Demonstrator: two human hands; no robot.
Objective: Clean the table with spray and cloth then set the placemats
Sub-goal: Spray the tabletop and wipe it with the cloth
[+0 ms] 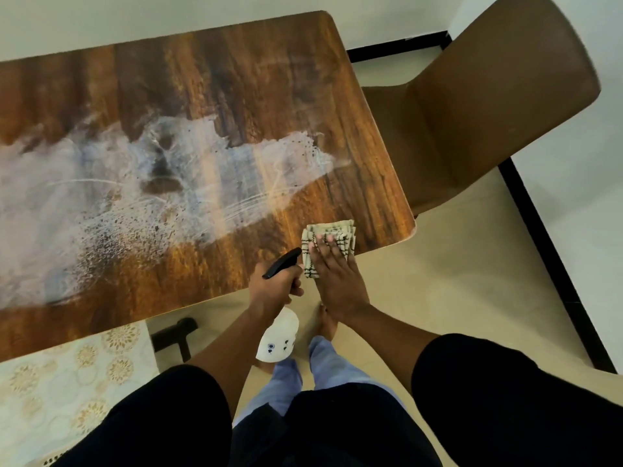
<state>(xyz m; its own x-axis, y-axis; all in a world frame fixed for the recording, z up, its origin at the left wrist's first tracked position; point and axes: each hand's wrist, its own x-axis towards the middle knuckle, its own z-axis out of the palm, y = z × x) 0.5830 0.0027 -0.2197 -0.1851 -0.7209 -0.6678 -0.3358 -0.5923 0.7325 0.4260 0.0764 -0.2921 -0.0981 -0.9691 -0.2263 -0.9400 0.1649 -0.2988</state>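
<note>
The left hand (274, 286) grips a white spray bottle (278, 338) by its black trigger head, just off the near table edge. Beside it the right hand (333, 274) presses flat-fingered on a folded checked cloth (328, 232) at the wooden table's (236, 82) near right corner. White spray film (101, 183) smears the tabletop. A brown chair (488, 106) stands beyond that corner; a gold-patterned placemat (67, 375) lies at lower left.
</note>
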